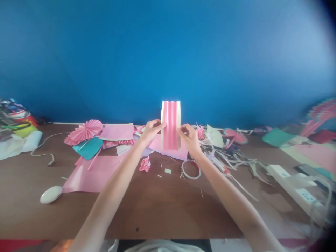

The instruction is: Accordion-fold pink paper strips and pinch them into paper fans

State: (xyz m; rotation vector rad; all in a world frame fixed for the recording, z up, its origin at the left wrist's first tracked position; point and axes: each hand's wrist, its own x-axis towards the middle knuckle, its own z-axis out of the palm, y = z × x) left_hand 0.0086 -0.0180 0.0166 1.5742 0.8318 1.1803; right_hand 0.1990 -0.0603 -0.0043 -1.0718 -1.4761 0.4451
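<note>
A pink pleated paper with pale side edges is held upright above the middle of the table, in front of the blue wall. My left hand pinches its left edge between thumb and fingers. At its right edge, a little lower, my right hand grips the paper with curled fingers. Below it on the table lie a crumpled pink paper piece, a small pale scrap and a roll of white tape or wire.
Pink sheets, a pink paper fan and a teal piece lie left. A white mouse is at the front left. White strips and a power strip lie right.
</note>
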